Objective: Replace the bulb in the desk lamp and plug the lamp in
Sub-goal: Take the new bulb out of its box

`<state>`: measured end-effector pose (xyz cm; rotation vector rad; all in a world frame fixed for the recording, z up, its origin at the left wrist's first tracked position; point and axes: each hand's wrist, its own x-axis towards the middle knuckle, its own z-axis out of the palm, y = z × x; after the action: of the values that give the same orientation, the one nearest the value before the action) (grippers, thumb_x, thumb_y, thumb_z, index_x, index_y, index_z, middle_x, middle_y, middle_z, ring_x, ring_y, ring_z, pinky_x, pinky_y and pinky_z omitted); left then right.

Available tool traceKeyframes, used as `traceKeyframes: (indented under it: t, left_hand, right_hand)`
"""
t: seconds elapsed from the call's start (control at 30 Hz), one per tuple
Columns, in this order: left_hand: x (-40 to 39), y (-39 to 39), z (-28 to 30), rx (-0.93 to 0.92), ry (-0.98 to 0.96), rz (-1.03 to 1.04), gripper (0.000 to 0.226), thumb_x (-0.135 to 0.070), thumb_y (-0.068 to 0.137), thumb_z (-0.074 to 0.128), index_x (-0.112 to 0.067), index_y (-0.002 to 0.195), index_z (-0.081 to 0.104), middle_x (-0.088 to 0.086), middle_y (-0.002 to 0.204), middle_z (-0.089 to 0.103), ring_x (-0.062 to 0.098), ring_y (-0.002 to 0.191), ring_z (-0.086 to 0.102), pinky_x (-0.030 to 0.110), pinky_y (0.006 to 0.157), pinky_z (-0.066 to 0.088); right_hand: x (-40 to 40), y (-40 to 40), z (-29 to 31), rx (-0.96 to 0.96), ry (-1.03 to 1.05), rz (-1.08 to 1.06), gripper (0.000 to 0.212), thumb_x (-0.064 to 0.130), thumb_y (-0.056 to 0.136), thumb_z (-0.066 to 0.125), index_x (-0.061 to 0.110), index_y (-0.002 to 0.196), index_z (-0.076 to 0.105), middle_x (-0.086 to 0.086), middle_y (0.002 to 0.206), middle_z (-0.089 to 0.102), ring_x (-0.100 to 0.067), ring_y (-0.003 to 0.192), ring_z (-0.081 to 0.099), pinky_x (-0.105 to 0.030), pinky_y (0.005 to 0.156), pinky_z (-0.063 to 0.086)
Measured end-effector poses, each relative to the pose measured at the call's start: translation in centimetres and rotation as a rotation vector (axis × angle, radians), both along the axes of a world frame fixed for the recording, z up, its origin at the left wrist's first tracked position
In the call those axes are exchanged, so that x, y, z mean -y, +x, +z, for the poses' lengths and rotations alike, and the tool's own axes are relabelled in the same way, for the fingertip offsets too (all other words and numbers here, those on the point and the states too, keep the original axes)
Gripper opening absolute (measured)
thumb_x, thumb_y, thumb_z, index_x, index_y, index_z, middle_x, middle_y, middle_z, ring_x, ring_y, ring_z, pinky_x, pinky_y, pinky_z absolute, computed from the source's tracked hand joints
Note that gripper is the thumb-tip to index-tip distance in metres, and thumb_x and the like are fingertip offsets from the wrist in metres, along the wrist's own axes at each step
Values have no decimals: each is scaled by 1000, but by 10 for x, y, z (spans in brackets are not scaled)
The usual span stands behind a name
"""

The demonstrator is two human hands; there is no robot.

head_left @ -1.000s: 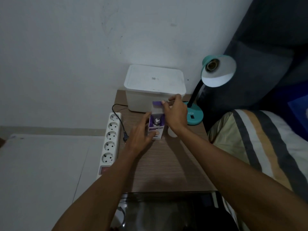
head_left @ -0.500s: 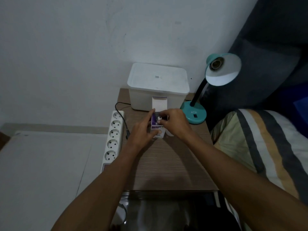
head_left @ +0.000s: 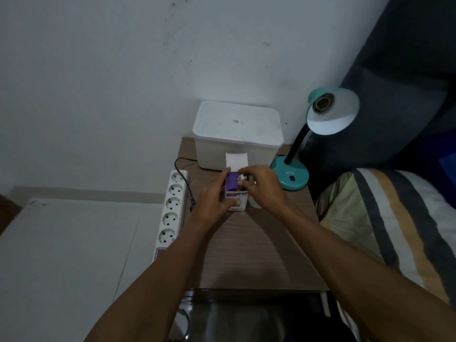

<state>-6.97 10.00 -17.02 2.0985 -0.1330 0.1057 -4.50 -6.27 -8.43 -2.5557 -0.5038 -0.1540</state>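
Both hands work: left hand (head_left: pixel 212 197) should steady the purple-and-white cardboard bulb box (head_left: pixel 236 193) while right hand (head_left: pixel 262 185), pinching the bulb's metal base (head_left: pixel 242 178), lifts straight up.

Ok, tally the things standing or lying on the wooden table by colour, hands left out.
White: 2, the lidded storage box and the power strip
Teal: 1, the desk lamp
Purple and white: 1, the bulb carton
Black: 1, the lamp's cord
Total: 5
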Motion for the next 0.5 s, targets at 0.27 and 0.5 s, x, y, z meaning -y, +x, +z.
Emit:
traceKeyframes:
  t: [0.27, 0.5]
  left_hand:
    - [3, 3, -1, -35, -42, -24, 99, -22, 83, 85, -39, 161, 26, -1, 142, 62, 11, 122, 65, 42, 99, 60]
    - [4, 2, -2, -51, -22, -11, 104, -19, 84, 84, -38, 163, 18, 5, 150, 55, 15, 128, 62, 46, 104, 57]
  right_hand:
    - [-3, 1, 13, 107, 255, -17, 29, 19, 95, 68, 12, 123, 68, -3, 114, 64, -11, 102, 58, -13, 85, 47]
    - [-4, 8, 36, 177, 581, -237, 27, 16, 103, 53, 10, 127, 64, -6, 119, 57, -11, 102, 58, -3, 86, 43]
